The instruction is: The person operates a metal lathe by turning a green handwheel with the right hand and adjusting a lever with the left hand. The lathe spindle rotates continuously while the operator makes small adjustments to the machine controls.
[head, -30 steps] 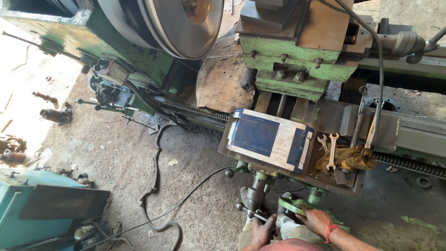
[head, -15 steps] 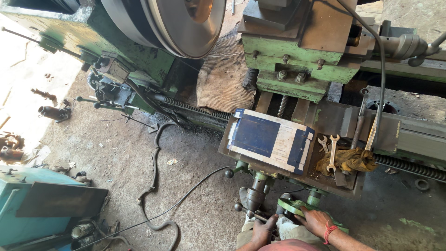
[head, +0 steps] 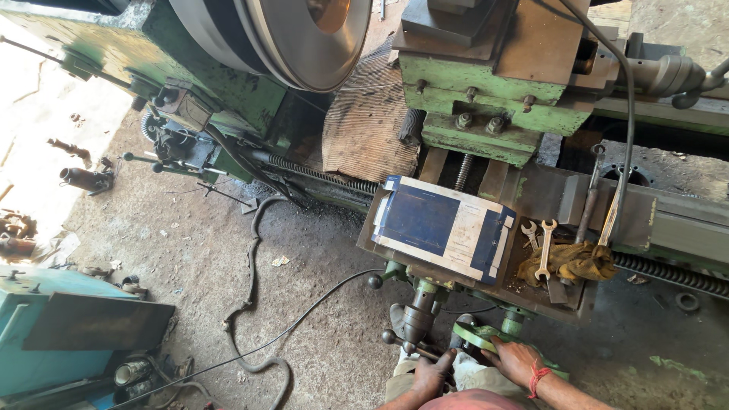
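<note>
We stand at a big green lathe (head: 486, 99), looking down over its carriage. Our left hand (head: 431, 373) is closed around the dark crank handle (head: 414, 348) that sticks out below the apron, fingers wrapped on the bar. Our right hand (head: 520, 361), with a red thread at the wrist, is clamped on the rim of the green handwheel (head: 478, 334) just beside it. Both hands are low at the bottom edge of the view, close together but on separate controls.

Up at the top, a large shiny steel disc (head: 304, 38) sits mounted at the headstock end. The tool post block (head: 531, 45) stands to the right of the disc and apart from it; we see a gap between them, so to our eye no cut is under way at this instant. We cannot tell whether the disc is spinning.

On the carriage top lies a blue and white box (head: 444, 228), flat, and just right of it two open spanners (head: 539, 243) beside a yellow rag (head: 577, 262). A black cable (head: 626, 137) hangs down over the saddle. The floor (head: 190, 258) carries a grey hose (head: 254, 304), loose scrap, and a blue-green machine (head: 61, 334) at the lower left.

As we judge it, the work is mounted and the tools laid aside, so setting up looks done; bringing the carriage into place by the two controls is what is in hand, and any cutting is not yet begun.
</note>
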